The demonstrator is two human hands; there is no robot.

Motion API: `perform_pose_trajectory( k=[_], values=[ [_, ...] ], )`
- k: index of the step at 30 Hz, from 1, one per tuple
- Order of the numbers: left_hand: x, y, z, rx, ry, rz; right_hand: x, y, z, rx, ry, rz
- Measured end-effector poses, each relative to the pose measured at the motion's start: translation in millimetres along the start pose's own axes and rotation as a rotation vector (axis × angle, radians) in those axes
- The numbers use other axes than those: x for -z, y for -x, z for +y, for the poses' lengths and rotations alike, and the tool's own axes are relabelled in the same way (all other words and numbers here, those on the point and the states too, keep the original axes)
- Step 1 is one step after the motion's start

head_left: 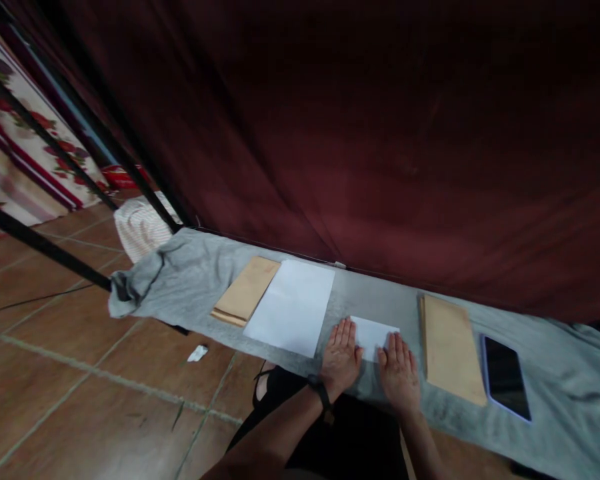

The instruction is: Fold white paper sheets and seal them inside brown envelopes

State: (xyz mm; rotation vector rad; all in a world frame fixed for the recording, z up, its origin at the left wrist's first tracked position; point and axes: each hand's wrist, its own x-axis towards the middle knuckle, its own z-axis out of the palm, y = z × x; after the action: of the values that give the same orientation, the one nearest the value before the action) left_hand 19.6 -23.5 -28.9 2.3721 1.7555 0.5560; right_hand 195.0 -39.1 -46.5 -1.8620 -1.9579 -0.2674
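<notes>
My left hand [341, 357] and my right hand [399, 371] both lie flat, fingers stretched out, on a small folded white paper [373, 332] on the grey cloth-covered table [380, 300]. The paper shows between and just beyond my fingertips. A black band sits on my left wrist. To the left of my hands lies a stack of white sheets [293, 307], and beyond that a pile of brown envelopes [247, 290]. Right of my hands lies another brown envelope stack [451, 347].
A dark phone [505, 377] lies face up at the right, beside the envelopes. A dark red curtain [360, 133] hangs behind the table. Black metal bars [45, 243] cross at the left above a brown tiled floor with a paper scrap [197, 353]. A striped cloth [141, 227] lies near the table's left end.
</notes>
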Motion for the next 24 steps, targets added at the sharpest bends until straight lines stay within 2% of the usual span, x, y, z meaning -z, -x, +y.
perform_pose_trajectory(
  k=[3, 6, 8, 11, 14, 20, 22, 24],
  values=[
    [1.6, 1, 1, 0.003, -0.007, 0.005, 4, 1, 2, -0.049, 0.014, 0.005],
    [6.0, -1, 4, 0.022, -0.012, 0.004, 13, -9, -8, -0.066, 0.006, -0.009],
    [8.5, -3, 5, 0.031, -0.005, 0.004, 17, -21, -22, -0.002, -0.056, -0.052],
    [9.5, -6, 5, 0.014, 0.001, -0.009, 16, -38, -42, 0.170, -0.165, -0.210],
    [8.2, -8, 3, -0.009, -0.001, -0.014, 12, -45, -50, 0.186, -0.152, -0.269],
    [7.3, 0, 3, 0.024, 0.019, 0.027, 10, -31, -30, 0.201, -0.003, -0.167],
    [8.4, 7, 4, 0.039, 0.027, 0.041, 9, -26, -22, 0.245, 0.017, -0.156],
    [11.9, 14, 6, 0.054, 0.027, 0.017, 6, -23, -16, 0.244, 0.029, -0.127]
  ],
)
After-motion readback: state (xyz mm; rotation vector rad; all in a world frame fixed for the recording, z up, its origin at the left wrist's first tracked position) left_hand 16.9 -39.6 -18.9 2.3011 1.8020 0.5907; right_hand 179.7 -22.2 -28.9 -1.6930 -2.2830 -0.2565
